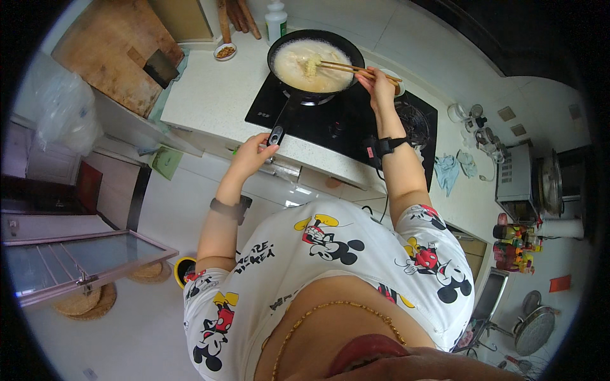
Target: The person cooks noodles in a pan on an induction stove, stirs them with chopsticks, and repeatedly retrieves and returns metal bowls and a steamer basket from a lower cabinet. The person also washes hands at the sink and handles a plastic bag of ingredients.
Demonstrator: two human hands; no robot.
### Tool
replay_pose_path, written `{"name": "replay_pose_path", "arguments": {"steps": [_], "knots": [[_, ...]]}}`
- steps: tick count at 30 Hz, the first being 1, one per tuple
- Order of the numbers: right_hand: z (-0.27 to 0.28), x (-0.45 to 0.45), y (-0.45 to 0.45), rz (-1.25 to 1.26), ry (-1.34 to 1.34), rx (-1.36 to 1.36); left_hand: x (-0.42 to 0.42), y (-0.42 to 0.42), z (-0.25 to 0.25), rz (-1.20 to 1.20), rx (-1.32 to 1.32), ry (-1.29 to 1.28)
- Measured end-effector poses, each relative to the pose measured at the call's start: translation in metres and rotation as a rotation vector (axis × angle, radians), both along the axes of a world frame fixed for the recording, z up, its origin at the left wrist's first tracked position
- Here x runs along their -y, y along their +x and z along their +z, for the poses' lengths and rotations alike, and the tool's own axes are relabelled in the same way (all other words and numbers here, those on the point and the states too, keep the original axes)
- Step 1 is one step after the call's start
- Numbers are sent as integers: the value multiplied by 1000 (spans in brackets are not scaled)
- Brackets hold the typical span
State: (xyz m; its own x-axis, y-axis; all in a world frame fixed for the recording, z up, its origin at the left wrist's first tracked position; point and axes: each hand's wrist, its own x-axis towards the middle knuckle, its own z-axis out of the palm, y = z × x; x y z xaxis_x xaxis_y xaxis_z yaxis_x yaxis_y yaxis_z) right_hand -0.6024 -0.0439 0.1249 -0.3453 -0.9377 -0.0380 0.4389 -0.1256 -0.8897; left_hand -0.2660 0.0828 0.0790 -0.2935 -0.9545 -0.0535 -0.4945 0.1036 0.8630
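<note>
A black frying pan with pale, foamy liquid sits on the left burner of a black glass gas hob. My left hand is at the end of the pan's black handle, thumb and fingers against its tip. Wooden chopsticks are held in my right hand, which is over the pan's right side. Their tips meet a clump of curly noodles in the liquid. Partly hidden behind my right hand is a white bowl.
Left of the hob, a small white dish holds brown bits, near a white bottle. A cutting board leans farther left. Blue cloths, glass jars and a microwave line the right counter. A cable hangs by my right wrist.
</note>
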Motion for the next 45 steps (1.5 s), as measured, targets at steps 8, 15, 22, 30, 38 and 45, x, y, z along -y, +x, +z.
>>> {"name": "replay_pose_path", "arguments": {"steps": [8,15,22,30,38,45], "knots": [[-4,27,49,55,-22,-112,-3,2,-4,3,-60,27],[-17,55,72,178,-76,-317,-6,-1,-4,18,-95,51],[11,70,69,573,-298,-1156,-6,0,-1,18,-83,68],[22,61,66,822,-613,-1824,-7,-3,4,8,-81,71],[4,12,58,736,-771,-1980,-9,-6,9,21,-93,78],[30,-4,4,379,-299,-858,-10,4,-8,57,-58,3]]}}
